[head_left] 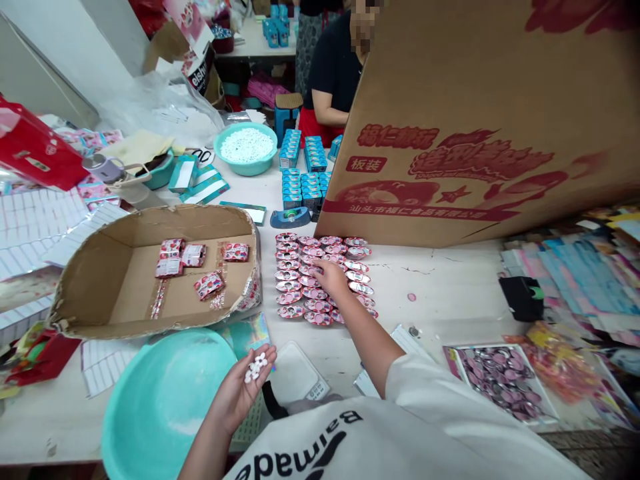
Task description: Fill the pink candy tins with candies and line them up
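My left hand lies palm up beside the turquoise basin, cupping several small white tablets. My right hand reaches over rows of small pink-and-red oval packs standing close together on the white table. Its thumb and fingers come together above the middle rows; whatever they pinch is too small to make out. Left of the packs is a low cut-down cardboard box with several flat pink-and-red packets inside.
A large printed carton stands at the right back. Behind the packs are a blue tape dispenser, blue boxes and a turquoise bowl of white tablets. A tray of round pieces lies right. Across the table sits a person.
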The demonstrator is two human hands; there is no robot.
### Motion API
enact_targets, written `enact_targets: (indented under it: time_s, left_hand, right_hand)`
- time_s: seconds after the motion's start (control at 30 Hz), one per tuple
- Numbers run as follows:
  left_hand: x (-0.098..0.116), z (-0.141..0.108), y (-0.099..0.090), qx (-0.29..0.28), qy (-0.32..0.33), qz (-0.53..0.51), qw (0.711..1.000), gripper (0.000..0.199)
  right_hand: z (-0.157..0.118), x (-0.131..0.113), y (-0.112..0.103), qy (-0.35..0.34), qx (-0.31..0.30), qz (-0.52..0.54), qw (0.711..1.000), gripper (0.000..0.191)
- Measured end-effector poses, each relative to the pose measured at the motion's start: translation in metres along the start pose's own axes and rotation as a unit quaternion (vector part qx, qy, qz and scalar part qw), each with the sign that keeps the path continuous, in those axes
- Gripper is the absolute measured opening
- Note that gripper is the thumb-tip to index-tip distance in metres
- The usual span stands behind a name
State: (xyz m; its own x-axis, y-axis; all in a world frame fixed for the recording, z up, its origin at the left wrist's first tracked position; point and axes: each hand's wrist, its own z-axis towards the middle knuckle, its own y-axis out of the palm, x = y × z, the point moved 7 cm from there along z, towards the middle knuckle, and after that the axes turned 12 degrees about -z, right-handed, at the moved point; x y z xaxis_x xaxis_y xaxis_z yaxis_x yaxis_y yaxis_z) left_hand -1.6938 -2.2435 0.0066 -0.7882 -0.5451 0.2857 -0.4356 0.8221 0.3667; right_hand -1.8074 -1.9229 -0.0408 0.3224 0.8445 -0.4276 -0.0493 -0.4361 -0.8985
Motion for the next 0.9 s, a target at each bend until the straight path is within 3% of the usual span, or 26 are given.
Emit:
enact_targets:
  time_s: [0.1, 0.23, 0.5, 0.7, 0.9]
  left_hand:
    - [-0.001, 0.000, -0.006, 0.004, 0.001, -0.011, 1.000, 0.045]
    - [-0.007, 0.000, -0.011, 0.007, -0.004, -0.011, 1.000, 0.043]
    - [-0.019, 0.004, -0.006, 0.002, -0.016, 0.015, 1.000, 0.032]
    - [-0.018, 0.001, -0.006, 0.007, -0.012, 0.017, 1.000, 0.037]
    - [-0.017, -0.006, -0.003, 0.012, -0.011, 0.020, 1.000, 0.041]
  right_hand:
    - [-0.023, -0.007, 0.000, -0.033, 0.008, 0.010, 0.999, 0.035]
    - [-0.044, -0.009, 0.015, -0.067, -0.052, -0.011, 0.996, 0.034]
    - [-0.042, -0.007, 0.024, -0.069, -0.079, -0.040, 0.994, 0.034]
    - [-0.040, -0.006, 0.023, -0.064, -0.093, -0.033, 0.993, 0.035]
    - [-0.055, -0.007, 0.014, -0.074, -0.055, -0.023, 0.995, 0.034]
